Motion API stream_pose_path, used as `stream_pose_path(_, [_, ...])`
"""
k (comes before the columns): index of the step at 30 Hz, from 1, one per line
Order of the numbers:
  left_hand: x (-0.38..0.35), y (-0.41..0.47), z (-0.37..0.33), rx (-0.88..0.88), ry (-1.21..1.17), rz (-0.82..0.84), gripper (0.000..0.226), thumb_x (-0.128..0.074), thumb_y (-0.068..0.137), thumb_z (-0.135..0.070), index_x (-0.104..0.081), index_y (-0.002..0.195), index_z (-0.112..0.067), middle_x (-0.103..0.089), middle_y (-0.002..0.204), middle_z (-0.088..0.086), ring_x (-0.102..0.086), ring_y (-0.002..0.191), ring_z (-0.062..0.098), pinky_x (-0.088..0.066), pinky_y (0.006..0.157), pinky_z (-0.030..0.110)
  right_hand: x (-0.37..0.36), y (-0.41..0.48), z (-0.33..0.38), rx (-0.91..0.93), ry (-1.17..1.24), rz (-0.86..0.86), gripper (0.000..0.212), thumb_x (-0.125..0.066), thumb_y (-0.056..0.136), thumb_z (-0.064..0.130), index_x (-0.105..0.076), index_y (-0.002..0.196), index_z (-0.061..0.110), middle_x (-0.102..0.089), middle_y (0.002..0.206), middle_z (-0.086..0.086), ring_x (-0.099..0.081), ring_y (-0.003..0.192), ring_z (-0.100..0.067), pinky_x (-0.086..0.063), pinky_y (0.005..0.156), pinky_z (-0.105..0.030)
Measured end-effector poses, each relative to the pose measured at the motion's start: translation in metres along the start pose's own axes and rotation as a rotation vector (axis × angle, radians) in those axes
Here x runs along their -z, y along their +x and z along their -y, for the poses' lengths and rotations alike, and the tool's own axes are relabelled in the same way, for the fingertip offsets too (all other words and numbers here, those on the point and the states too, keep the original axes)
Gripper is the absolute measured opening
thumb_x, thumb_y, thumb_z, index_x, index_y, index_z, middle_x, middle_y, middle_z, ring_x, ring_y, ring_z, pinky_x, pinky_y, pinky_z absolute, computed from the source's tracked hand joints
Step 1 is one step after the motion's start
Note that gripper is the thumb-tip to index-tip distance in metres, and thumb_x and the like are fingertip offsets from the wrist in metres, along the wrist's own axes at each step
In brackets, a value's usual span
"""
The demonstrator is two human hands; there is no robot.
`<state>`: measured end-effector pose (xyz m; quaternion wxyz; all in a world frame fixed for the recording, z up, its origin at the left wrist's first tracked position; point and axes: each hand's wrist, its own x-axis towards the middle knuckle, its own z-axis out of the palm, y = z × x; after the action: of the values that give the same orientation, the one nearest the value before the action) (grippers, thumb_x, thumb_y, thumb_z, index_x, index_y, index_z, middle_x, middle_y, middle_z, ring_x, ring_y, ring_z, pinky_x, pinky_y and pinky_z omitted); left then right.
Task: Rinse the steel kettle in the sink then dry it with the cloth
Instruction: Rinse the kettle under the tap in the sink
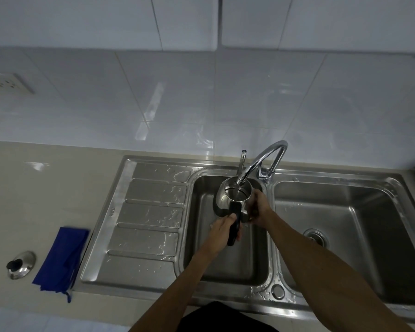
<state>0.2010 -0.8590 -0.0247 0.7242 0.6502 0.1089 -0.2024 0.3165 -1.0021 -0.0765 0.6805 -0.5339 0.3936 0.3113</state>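
Note:
The steel kettle (225,200) hangs over the left sink basin (201,236), its open top right under the tap spout (256,164). My left hand (222,230) grips the kettle's black handle. On the kettle's right side, my right hand (258,207) holds its body. Water seems to run into the opening, though the stream is faint. A folded blue cloth (61,258) lies on the counter left of the drainboard. The kettle's steel lid (21,264) with a black knob rests further left.
A ribbed, wet drainboard (149,216) sits left of the basin. A second, larger basin (345,231) with a drain lies to the right. The beige counter (46,188) runs to a white tiled wall with a socket (7,83) at far left.

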Motion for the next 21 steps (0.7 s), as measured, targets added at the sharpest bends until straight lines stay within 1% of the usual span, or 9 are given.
stream_pose_path(4, [0.0, 0.001, 0.001, 0.005, 0.011, 0.0, 0.042, -0.037, 0.108, -0.03, -0.068, 0.083, -0.014, -0.065, 0.073, 0.008, -0.06, 0.067, 0.019, -0.048, 0.071, 0.035, 0.002, 0.001, 0.002, 0.013, -0.018, -0.01, 0.06, -0.056, 0.076, 0.064, -0.071, 0.104, 0.014, -0.067, 0.106, -0.011, -0.061, 0.1, -0.029, -0.051, 0.075, -0.036])
stream_pose_path(7, [0.001, 0.002, 0.001, 0.019, 0.03, 0.011, 0.041, -0.036, 0.108, -0.031, -0.066, 0.086, -0.012, -0.066, 0.073, 0.005, -0.061, 0.067, 0.018, -0.049, 0.072, 0.033, 0.002, -0.003, 0.003, 0.018, -0.024, 0.017, 0.048, -0.05, 0.086, 0.058, -0.067, 0.086, 0.013, -0.065, 0.085, -0.009, -0.06, 0.082, -0.025, -0.048, 0.071, -0.033])
stream_pose_path(8, [0.001, 0.001, 0.0, 0.02, 0.037, 0.014, 0.041, -0.036, 0.108, -0.031, -0.066, 0.086, -0.012, -0.066, 0.073, 0.005, -0.061, 0.067, 0.018, -0.049, 0.073, 0.034, 0.002, -0.004, 0.003, 0.021, -0.018, 0.013, 0.046, -0.048, 0.089, 0.056, -0.066, 0.084, 0.013, -0.064, 0.083, -0.009, -0.059, 0.08, -0.025, -0.047, 0.07, -0.033])
stream_pose_path(12, [-0.001, 0.0, -0.003, 0.022, 0.04, 0.021, 0.042, -0.035, 0.109, -0.028, -0.066, 0.085, -0.012, -0.065, 0.073, 0.006, -0.06, 0.067, 0.019, -0.049, 0.073, 0.035, 0.002, -0.006, 0.004, 0.029, -0.02, -0.004, 0.05, -0.048, 0.087, 0.058, -0.067, 0.092, 0.012, -0.067, 0.092, -0.011, -0.06, 0.089, -0.027, -0.049, 0.074, -0.034])
stream_pose_path(13, [-0.002, 0.0, -0.004, 0.022, 0.036, 0.018, 0.042, -0.035, 0.109, -0.027, -0.065, 0.085, -0.011, -0.064, 0.072, 0.006, -0.06, 0.066, 0.018, -0.049, 0.072, 0.034, 0.002, -0.004, 0.004, 0.025, -0.023, -0.002, 0.05, -0.048, 0.087, 0.058, -0.068, 0.09, 0.012, -0.068, 0.088, -0.011, -0.06, 0.088, -0.027, -0.049, 0.074, -0.034])
stream_pose_path(15, [-0.003, -0.001, -0.005, 0.015, 0.042, 0.016, 0.042, -0.034, 0.109, -0.026, -0.064, 0.083, -0.011, -0.064, 0.07, 0.006, -0.06, 0.064, 0.017, -0.049, 0.069, 0.031, 0.002, -0.008, 0.004, 0.015, -0.017, 0.007, 0.048, -0.047, 0.09, 0.056, -0.065, 0.078, 0.013, -0.068, 0.067, -0.007, -0.058, 0.075, -0.024, -0.047, 0.069, -0.032])
stream_pose_path(16, [-0.004, -0.001, -0.006, 0.007, 0.049, 0.017, 0.043, -0.034, 0.109, -0.026, -0.064, 0.082, -0.01, -0.064, 0.069, 0.006, -0.059, 0.063, 0.017, -0.049, 0.068, 0.03, 0.002, -0.009, 0.004, 0.018, -0.01, 0.0, 0.047, -0.046, 0.09, 0.055, -0.063, 0.074, 0.014, -0.065, 0.062, -0.006, -0.056, 0.071, -0.023, -0.046, 0.066, -0.031])
stream_pose_path(18, [-0.003, -0.002, -0.006, 0.003, 0.06, 0.021, 0.044, -0.033, 0.109, -0.026, -0.064, 0.082, -0.01, -0.063, 0.069, 0.008, -0.059, 0.063, 0.017, -0.048, 0.067, 0.029, 0.001, -0.011, 0.005, 0.024, -0.02, -0.012, 0.046, -0.048, 0.089, 0.056, -0.061, 0.073, 0.015, -0.062, 0.066, -0.005, -0.055, 0.068, -0.021, -0.044, 0.063, -0.03])
stream_pose_path(21, [-0.004, -0.003, -0.006, -0.001, 0.07, 0.03, 0.044, -0.033, 0.109, -0.027, -0.063, 0.084, -0.008, -0.062, 0.071, 0.01, -0.059, 0.064, 0.017, -0.048, 0.066, 0.028, 0.002, -0.011, 0.004, 0.034, -0.033, -0.026, 0.046, -0.05, 0.083, 0.061, -0.064, 0.078, 0.016, -0.063, 0.077, -0.006, -0.057, 0.074, -0.022, -0.045, 0.063, -0.03])
